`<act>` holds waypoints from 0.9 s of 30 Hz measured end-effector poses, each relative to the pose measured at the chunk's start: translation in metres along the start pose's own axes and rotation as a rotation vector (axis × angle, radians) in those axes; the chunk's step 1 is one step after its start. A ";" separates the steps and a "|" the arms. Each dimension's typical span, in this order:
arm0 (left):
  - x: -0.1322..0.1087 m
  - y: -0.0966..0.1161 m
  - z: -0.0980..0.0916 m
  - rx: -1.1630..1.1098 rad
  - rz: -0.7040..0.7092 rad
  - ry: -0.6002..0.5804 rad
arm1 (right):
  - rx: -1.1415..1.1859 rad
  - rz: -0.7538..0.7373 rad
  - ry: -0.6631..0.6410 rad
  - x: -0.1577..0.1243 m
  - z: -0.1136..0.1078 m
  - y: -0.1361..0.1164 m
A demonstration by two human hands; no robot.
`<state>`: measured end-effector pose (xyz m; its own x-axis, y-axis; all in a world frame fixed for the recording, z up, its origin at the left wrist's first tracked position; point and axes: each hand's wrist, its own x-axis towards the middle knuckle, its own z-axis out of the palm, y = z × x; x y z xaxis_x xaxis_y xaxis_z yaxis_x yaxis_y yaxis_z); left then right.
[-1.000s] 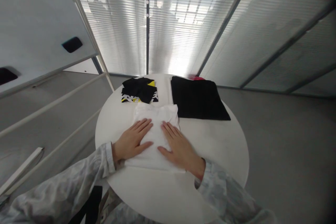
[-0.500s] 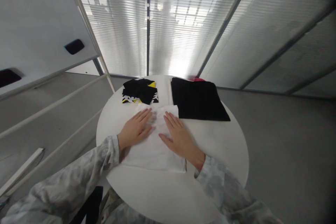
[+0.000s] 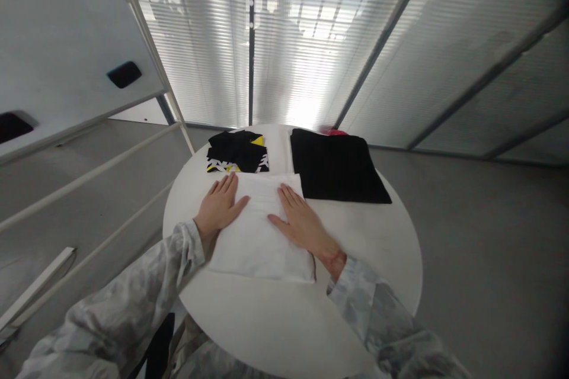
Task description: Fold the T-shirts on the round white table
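Note:
A folded white cloth garment lies flat on a round white table. My left hand rests open along its upper left edge, fingers stretched away from me and thumb pointing inward. On its right side my right hand lies open, palm down, with the fingertips near the upper right corner. Just beyond the white garment, at the left, is a black piece of clothing with yellow and white patterning. A folded black garment lies at the right, close to the white one's corner.
Something red peeks out behind the folded black garment. A whiteboard on a pale frame stands at the left, its rails near the table. Glass panels with blinds rise behind the table.
My left hand has slid left, from the middle of the white garment to its edge. The garment looks smoother and flatter there. My right hand has barely moved.

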<state>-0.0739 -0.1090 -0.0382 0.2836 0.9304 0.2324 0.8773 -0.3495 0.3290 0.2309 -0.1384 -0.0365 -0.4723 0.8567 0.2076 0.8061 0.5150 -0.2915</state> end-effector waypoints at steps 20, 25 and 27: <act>0.089 -0.030 -0.032 -0.736 -0.266 -0.236 | -0.032 -0.051 -0.292 0.107 -0.063 0.028; 0.094 -0.028 -0.049 -0.820 -0.242 -0.338 | 0.094 0.029 -0.335 0.114 -0.074 0.032; 0.101 -0.024 -0.059 -0.897 -0.195 -0.304 | 0.136 0.032 -0.284 0.114 -0.085 0.034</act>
<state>-0.0891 -0.0134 0.0309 0.3626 0.9259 -0.1055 0.3337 -0.0233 0.9424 0.2343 -0.0257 0.0569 -0.5437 0.8366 -0.0672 0.7761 0.4707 -0.4196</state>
